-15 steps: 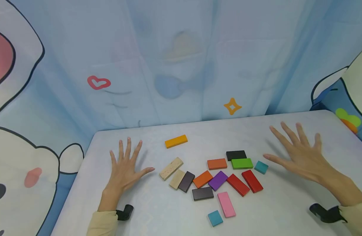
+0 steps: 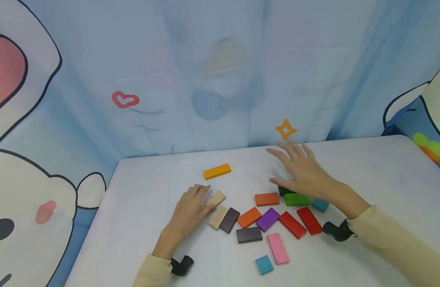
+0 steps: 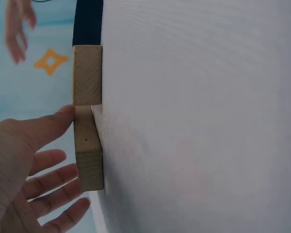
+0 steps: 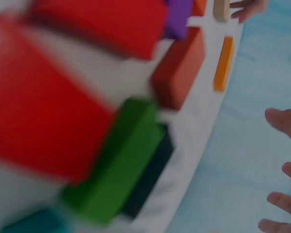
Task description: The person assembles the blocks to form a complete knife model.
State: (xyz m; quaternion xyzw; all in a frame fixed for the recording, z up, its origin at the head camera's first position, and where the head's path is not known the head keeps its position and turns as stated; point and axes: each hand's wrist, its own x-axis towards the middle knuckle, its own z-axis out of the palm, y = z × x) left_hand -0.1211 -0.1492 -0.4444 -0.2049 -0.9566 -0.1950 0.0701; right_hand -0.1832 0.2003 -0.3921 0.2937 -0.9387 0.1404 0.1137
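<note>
Currently, the left hand (image 2: 187,211) is set beside the upper wooden block (image 2: 218,197), just left of centre in the lower half of the head view. Its thumb and fingers are held apart and loosely bent about the block; whether a pinch is being made cannot be told. The lower wooden block (image 2: 218,217) is placed just below, with a slanted dark grey block (image 2: 229,220) at its right.

The right hand (image 2: 302,171) is held in the air right of centre, its fingers spread, and the black block (image 2: 284,190) is partly covered by it. Just below that block, the green block (image 2: 296,199) is seen, with a teal block (image 2: 320,205) partly hidden by the right wrist.

In the lower middle of the frame, an orange block (image 2: 249,217), a purple block (image 2: 268,219) and two red blocks (image 2: 292,225) are strewn in a rough row. A pink block (image 2: 278,248) is laid lower down. Higher up, left of the right hand, a yellow block (image 2: 217,171) is left well apart on the white desk (image 2: 151,179), behind which a blue curtain (image 2: 313,79) is hung.
</note>
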